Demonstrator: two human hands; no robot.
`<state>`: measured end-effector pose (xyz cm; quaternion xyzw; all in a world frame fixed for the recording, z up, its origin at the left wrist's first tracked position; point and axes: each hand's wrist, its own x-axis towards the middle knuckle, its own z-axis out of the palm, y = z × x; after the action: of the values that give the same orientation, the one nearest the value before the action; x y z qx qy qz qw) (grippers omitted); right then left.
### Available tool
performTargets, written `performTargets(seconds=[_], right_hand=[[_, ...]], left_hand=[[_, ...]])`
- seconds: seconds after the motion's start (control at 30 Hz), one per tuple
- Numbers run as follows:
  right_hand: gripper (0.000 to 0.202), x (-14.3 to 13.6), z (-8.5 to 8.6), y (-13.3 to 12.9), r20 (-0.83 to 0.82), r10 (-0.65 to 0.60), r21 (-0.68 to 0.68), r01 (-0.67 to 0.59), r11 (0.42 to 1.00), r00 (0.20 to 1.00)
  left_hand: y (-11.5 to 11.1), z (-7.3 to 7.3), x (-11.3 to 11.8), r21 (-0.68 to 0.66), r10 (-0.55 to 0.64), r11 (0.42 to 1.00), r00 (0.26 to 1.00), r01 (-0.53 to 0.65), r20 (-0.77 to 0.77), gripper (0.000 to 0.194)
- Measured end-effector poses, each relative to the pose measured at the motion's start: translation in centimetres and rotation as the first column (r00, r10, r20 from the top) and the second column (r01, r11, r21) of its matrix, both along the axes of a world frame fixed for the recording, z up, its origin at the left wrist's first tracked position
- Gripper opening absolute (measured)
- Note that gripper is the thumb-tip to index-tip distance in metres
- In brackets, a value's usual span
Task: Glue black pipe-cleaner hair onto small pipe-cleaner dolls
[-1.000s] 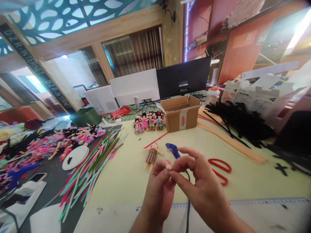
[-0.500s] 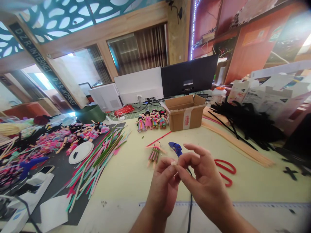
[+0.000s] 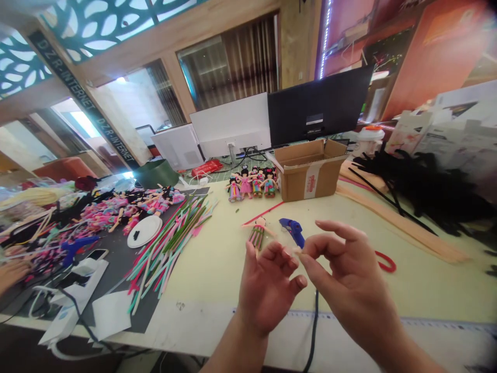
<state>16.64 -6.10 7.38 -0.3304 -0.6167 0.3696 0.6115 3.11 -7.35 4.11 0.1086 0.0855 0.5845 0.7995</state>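
Loosened from its earlier pinch, the left hand (image 3: 264,292) is now held open, palm up with fingers curled. A small pale piece (image 3: 297,250) is pinched between the thumb and index finger of the right hand (image 3: 349,280), above the desk (image 3: 202,282); whether it is also touched by the left fingertips cannot be told. Just beyond the left hand, a doll in a striped skirt (image 3: 257,237) is laid on the desk, partly hidden by the fingers. Beside it, near the right hand, a blue glue gun (image 3: 295,232) is seen. Farther back, a group of dressed dolls (image 3: 252,184) is placed beside an open cardboard box (image 3: 310,178). Another person's hand (image 3: 14,272) has come into view at the left edge.
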Motion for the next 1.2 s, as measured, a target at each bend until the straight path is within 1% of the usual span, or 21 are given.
performTargets(seconds=[0.1, 0.27, 0.33, 0.4, 0.47, 0.57, 0.63, 0.7, 0.83, 1.07, 1.2], right_hand=[[0.047, -0.3, 0.0, -0.1, -0.003, 0.017, 0.002, -0.017, 1.000, 1.000], [0.044, -0.3, 0.2, 0.1, -0.004, 0.016, 0.001, -0.016, 1.000, 1.000], [0.043, -0.2, 0.2, 0.1, -0.009, 0.023, 0.004, -0.023, 1.000, 1.000], [0.043, 0.0, 0.3, 0.2, -0.011, 0.027, 0.007, -0.027, 1.000, 1.000], [0.044, 0.1, 0.2, 0.2, -0.010, 0.025, 0.007, -0.025, 1.000, 1.000], [0.044, 0.1, 0.0, 0.2, -0.007, 0.014, -0.002, -0.014, 1.000, 1.000], [0.044, 0.1, 0.0, 0.2, -0.004, 0.012, -0.004, -0.012, 1.000, 1.000], [0.044, 0.0, 0.0, 0.1, -0.004, 0.014, -0.010, -0.014, 1.000, 1.000], [0.044, -0.2, 0.0, -0.2, -0.001, 0.022, -0.003, -0.022, 1.000, 1.000], [0.044, -0.2, -0.6, -0.1, 0.048, 0.006, 0.034, -0.007, 0.999, 0.999], [0.042, -0.2, -1.1, -0.2, 0.087, 0.000, 0.051, -0.004, 0.999, 0.996]], left_hand=[[0.0, 0.0, 0.2, -0.002, 0.002, 1.000, 1.000, -0.002, -0.022, 0.049], [0.0, -0.2, 0.4, -0.032, 0.040, 0.999, 0.993, -0.044, -0.112, 0.024], [0.1, -0.2, 0.3, -0.036, 0.059, 0.997, 0.986, -0.065, -0.154, 0.023], [0.2, -0.1, 0.2, -0.016, 0.091, 0.995, 0.970, -0.097, -0.225, 0.025], [0.2, -0.1, 0.1, 0.035, 0.142, 0.990, 0.937, -0.138, -0.319, 0.027], [0.2, 0.1, 0.2, 0.122, 0.224, 0.974, 0.852, -0.188, -0.473, 0.018], [0.1, 0.3, 0.3, 0.146, 0.256, 0.967, 0.794, -0.211, -0.551, 0.016], [0.1, 0.6, 0.5, 0.141, 0.259, 0.965, 0.757, -0.219, -0.600, 0.019], [0.0, 1.2, 0.7, 0.142, 0.265, 0.963, 0.727, -0.227, -0.633, 0.017], [0.1, 1.7, 0.7, 0.173, 0.333, 0.940, 0.676, -0.295, -0.657, 0.014], [0.2, 1.6, 0.5, 0.224, 0.349, 0.936, 0.650, -0.270, -0.675, 0.012]])
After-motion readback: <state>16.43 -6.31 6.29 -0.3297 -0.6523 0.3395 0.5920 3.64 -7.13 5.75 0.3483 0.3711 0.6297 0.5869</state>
